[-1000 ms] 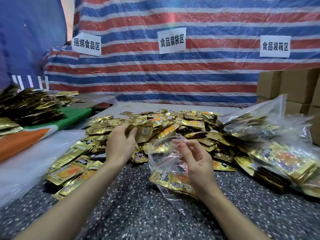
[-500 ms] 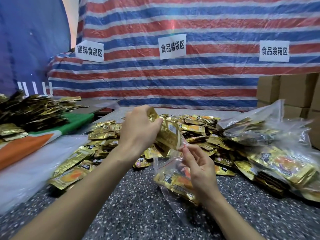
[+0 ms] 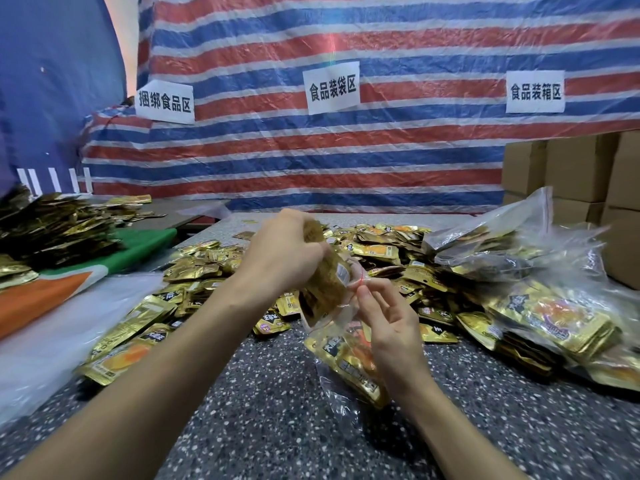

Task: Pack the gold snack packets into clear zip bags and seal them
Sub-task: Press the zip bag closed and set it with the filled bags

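Both raised: left hand (image 3: 284, 252) grips packets (image 3: 323, 284), right hand (image 3: 388, 320) pinches bag (image 3: 341, 327).

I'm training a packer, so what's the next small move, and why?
Probably push the gold foil snack packets in the left hand down into the clear plastic zip bag: their lower end sits at its mouth, which the right hand pinches open.

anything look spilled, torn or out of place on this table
Nothing stands out. The loose gold foil snack packets lie heaped on the speckled grey table, and the left hand holds a bunch at the clear plastic zip bag that the right hand pinches open.
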Motion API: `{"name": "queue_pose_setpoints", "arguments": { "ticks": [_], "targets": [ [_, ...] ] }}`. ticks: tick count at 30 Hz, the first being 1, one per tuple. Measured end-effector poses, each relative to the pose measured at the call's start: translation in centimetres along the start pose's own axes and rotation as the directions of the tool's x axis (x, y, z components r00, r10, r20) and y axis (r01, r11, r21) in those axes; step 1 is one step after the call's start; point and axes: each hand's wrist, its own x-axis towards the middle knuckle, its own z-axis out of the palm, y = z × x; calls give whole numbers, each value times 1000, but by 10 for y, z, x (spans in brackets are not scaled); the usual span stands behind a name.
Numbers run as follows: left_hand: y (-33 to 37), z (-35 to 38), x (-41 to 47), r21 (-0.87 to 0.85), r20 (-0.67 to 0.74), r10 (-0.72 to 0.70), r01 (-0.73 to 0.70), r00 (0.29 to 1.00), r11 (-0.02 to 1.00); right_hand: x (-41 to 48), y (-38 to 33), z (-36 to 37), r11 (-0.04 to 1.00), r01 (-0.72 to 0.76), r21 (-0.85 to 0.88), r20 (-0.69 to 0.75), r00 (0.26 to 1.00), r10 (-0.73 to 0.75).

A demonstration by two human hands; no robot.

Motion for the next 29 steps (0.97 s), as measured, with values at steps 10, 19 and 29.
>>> {"name": "queue_pose_setpoints", "arguments": {
  "ticks": [10,19,29],
  "targets": [
    [-6,0,2,-151,-134,-43,23,990,988,-4,2,0,998,53,-43,121,992,-47],
    [-5,-7,3,15,84,-43,42,995,999,-1,1,1,996,88,-34,-30,996,-89],
    [-9,5,1,-74,14,-16,17,1000,997,-8,-8,3,999,43,-1,125,991,-42]
  ]
}}
